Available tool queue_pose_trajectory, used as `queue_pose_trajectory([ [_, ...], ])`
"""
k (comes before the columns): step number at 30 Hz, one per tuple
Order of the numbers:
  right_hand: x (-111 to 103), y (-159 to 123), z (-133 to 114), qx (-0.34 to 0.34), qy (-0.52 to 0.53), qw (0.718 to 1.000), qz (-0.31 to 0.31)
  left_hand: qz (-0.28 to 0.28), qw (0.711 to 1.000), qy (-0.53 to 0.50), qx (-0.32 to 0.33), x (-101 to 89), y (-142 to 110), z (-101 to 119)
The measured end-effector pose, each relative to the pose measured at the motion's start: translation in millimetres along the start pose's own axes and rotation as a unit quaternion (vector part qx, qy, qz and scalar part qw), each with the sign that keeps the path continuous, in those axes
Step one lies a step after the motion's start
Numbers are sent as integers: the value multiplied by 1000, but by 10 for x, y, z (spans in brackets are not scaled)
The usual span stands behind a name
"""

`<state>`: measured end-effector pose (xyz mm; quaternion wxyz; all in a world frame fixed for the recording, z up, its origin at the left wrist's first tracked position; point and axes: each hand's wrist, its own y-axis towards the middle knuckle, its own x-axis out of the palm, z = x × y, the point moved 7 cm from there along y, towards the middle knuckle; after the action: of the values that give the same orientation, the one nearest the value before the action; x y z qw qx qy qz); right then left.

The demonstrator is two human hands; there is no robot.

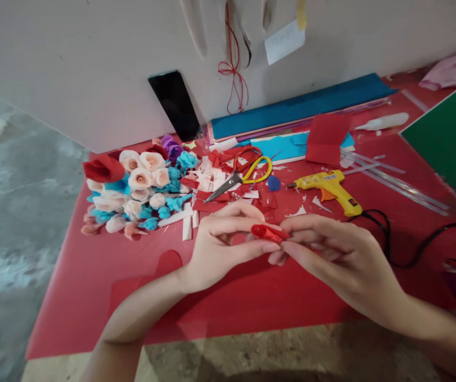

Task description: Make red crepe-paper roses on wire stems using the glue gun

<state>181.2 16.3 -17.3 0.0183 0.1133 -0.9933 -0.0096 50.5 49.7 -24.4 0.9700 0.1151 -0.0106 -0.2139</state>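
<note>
A small rolled piece of red crepe paper (268,233) sits between my two hands above the red tabletop. My left hand (228,239) pinches it with thumb and fingers from the left side. From the right, my right hand (327,254) grips its narrower end between thumb and forefinger. Just beyond my left hand lie scissors (233,179) with one red and one yellow handle, on a heap of paper scraps (206,178). A yellow hot glue gun (327,188) rests past my right hand. Red paper petals (170,262) lie flat near my left forearm.
Paper flowers (140,185) in white, blue, red and purple are bunched at the left. A phone (175,103) leans against the wall. Behind are blue paper (303,109), folded red paper (327,139), clear glue sticks (401,180), a white tube (385,122) and a green board (446,143). A black cord (419,252) runs right.
</note>
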Motion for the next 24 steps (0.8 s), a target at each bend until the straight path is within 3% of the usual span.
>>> queue_pose_trajectory([
  [9, 23, -2, 15, 2, 46, 999, -13, -32, 974, -201, -99, 153, -24, -108],
  [24, 46, 1, 38, 26, 76, 996, -38, -37, 953, -269, -132, 238, -35, -145],
])
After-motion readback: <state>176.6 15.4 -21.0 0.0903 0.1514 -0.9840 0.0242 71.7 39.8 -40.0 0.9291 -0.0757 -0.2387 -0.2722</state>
